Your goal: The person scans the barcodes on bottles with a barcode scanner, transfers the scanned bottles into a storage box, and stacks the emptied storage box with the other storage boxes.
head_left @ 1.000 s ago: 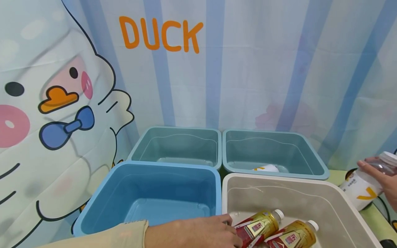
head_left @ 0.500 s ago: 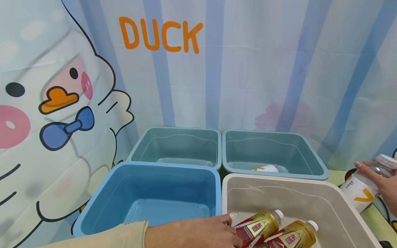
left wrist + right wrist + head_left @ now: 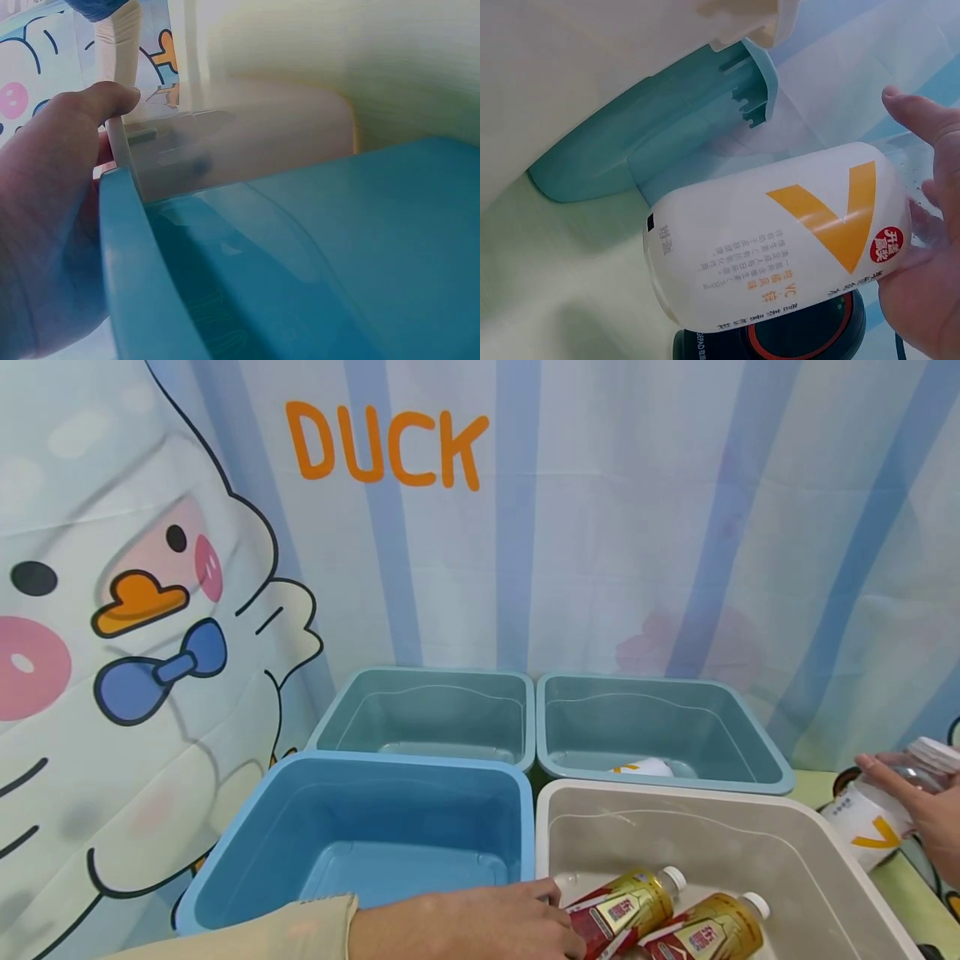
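Observation:
My left hand (image 3: 480,922) reaches over the shared edge of the blue bin (image 3: 375,762) and the beige bin (image 3: 675,802). In the left wrist view, its thumb and fingers close round the beige bin's rim (image 3: 121,146). Two red-and-gold drink bottles with white caps lie in the beige bin by the fingertips, the left bottle (image 3: 630,906) beside the right bottle (image 3: 712,927). At the far right, my right hand (image 3: 941,818) grips a white-labelled bottle (image 3: 780,232) near its clear neck. That bottle is tilted, cap up, outside the beige bin, with a yellow V-shaped mark showing.
Two teal bins stand behind, the left one (image 3: 423,670) and the right one (image 3: 637,678); a white bottle (image 3: 648,767) lies in the right one. A black device (image 3: 802,330) with a red ring sits below the held bottle. A printed duck curtain (image 3: 600,527) hangs behind.
My right hand has shifted slightly left with the white-labelled bottle, and the cap end sits a little lower. The left hand and the bins look unmoved.

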The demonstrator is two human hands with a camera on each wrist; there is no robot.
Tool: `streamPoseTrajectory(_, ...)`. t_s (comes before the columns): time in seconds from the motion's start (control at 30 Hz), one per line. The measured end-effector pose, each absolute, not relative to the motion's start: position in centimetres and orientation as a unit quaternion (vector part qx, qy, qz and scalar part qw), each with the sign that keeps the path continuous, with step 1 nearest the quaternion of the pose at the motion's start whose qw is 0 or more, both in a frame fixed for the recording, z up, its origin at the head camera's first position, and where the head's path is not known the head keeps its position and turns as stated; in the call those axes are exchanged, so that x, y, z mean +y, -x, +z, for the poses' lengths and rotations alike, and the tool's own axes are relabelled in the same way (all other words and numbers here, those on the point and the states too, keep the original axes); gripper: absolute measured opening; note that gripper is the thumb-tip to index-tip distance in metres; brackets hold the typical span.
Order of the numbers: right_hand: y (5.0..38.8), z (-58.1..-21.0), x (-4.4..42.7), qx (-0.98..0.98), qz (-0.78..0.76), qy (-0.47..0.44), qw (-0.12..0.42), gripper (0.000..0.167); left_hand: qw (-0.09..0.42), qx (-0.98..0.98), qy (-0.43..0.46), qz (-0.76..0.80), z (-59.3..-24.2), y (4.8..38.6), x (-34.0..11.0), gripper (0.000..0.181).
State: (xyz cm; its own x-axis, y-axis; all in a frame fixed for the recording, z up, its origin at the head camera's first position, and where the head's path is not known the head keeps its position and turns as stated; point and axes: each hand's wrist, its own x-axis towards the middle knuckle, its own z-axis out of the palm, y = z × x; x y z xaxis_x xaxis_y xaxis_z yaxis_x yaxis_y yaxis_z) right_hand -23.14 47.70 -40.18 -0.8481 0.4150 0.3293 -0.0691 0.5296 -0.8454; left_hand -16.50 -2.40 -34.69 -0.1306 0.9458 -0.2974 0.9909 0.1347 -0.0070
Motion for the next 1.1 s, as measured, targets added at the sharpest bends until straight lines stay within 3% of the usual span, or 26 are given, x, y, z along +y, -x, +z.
streamPoseTrajectory(0.33,22.9,-41.0,47.6,-0.835,0.477,0.091,0.258,0.044,0.106,0.740,-0.656,-0.104,-34.7,16.6,-2.4,0.056)
streamPoseTrajectory(0.6,23.2,-40.6,48.2,-0.806,0.526,0.085,0.257,0.024,0.107,0.740,-0.656,-0.100,-34.8,16.5,-2.3,0.055)
streamPoseTrajectory(0.77,23.0,-40.3,48.5,-0.818,0.503,0.128,0.246,0.027,0.104,0.738,-0.659,-0.104,-34.8,16.6,-2.2,0.053)
streamPoseTrajectory(0.93,22.9,-40.2,48.6,-0.826,0.486,0.109,0.264,0.028,0.093,0.731,-0.665,-0.123,-34.8,16.6,-2.1,0.048)
streamPoseTrajectory(1.1,22.9,-40.0,49.0,-0.830,0.479,0.095,0.268,0.019,0.092,0.729,-0.666,-0.131,-34.8,16.6,-1.9,0.048)
